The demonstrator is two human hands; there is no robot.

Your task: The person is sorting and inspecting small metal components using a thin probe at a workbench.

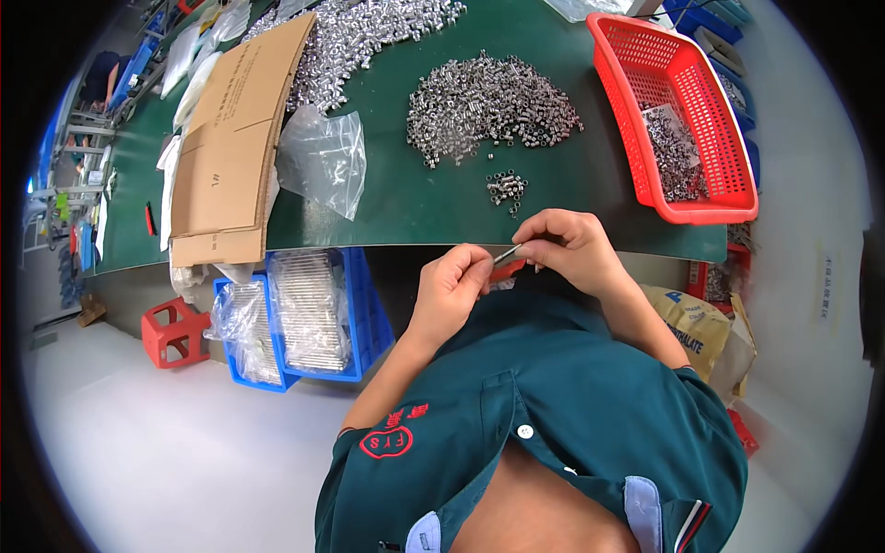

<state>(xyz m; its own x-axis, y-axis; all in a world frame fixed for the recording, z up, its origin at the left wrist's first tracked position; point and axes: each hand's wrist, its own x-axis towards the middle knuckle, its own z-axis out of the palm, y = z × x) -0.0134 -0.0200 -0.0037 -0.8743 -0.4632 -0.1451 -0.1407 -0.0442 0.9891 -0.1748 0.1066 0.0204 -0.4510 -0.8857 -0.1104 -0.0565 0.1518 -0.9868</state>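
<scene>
In front of my chest, at the table's near edge, both hands meet over a thin metallic rod-like piece point(506, 253). My left hand point(454, 283) is closed, thumb and forefinger pinching its left end. The other end sits between the thumb and fingers of my right hand point(573, 251). Something red point(506, 271) shows just under the fingers; its kind is unclear. Just beyond my hands lies a small cluster of shiny metal sleeves point(506, 188). Farther off is a larger heap of the same small parts point(489, 106).
On the green table point(406, 207), a red perforated basket point(654, 189) holding metal parts stands at right. Flattened cardboard point(226, 138) and a clear plastic bag point(323, 157) lie left, near another metal heap point(341, 55). Below are blue crates point(358, 313) and a red stool point(175, 334).
</scene>
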